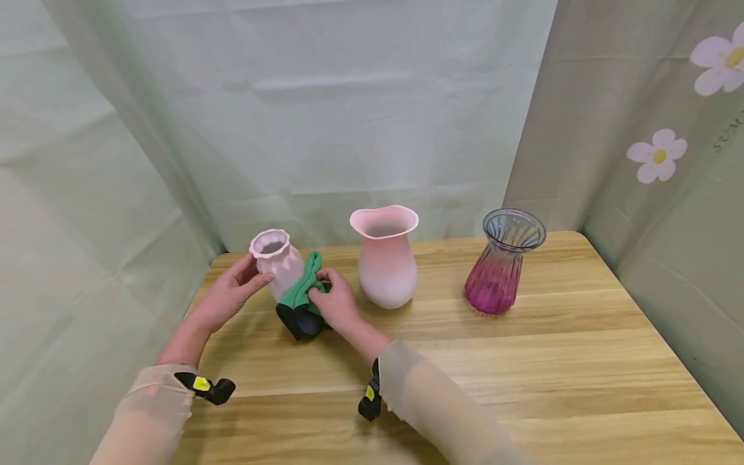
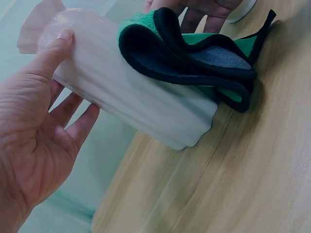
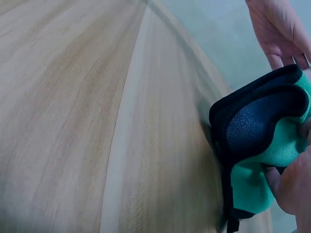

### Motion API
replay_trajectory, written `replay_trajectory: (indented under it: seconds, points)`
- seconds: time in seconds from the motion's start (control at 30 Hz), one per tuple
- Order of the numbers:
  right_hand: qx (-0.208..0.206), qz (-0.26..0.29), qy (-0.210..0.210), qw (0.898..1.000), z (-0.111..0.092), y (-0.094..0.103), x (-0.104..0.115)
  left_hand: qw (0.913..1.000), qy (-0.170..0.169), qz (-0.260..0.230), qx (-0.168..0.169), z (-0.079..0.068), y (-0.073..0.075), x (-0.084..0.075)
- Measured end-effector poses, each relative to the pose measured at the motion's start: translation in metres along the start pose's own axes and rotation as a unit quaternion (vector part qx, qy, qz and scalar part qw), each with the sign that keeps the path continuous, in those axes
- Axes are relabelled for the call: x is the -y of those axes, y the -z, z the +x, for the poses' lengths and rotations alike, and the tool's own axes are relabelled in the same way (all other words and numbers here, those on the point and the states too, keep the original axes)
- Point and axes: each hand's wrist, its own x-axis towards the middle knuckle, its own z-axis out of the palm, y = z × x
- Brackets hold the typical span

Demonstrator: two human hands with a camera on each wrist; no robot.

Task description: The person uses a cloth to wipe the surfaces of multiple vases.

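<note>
At the table's left side, my left hand [image 1: 228,296] grips a small pale pink vase [image 1: 285,271] near its scalloped neck. In the left wrist view the thumb lies across the ribbed vase [image 2: 131,99], with the other fingers behind it. My right hand [image 1: 337,302] pinches a folded green cloth [image 1: 302,292] with dark edging against the vase's side. The dark grey underside of the cloth [image 3: 252,124] shows in the right wrist view. Part of the vase's lower body is hidden by the cloth.
A larger pink-to-white vase [image 1: 388,274] with a wavy rim stands just right of my right hand. Farther right is a ribbed glass vase [image 1: 494,278], grey above and magenta below. The wooden table [image 1: 552,374] meets fabric curtains [image 1: 372,116] at the back and sides.
</note>
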Motion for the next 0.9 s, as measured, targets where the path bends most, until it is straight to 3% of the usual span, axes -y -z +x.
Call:
replay_trajectory:
  seconds: [0.27,0.67,0.9]
  points:
    - [-0.030,-0.021,-0.005,0.999,0.001,-0.001,0.010,0.9999,-0.011,-0.005,0.001,-0.001,0.000,0.000]
    - [-0.020,-0.018,0.061,0.998,0.009,0.011,0.071,0.9997,-0.024,0.000,0.007,-0.001,0.003,0.001]
    - [-0.019,-0.040,0.066,0.997,0.011,0.012,0.076,0.9998,-0.020,0.003,0.008,-0.001,0.003,0.002]
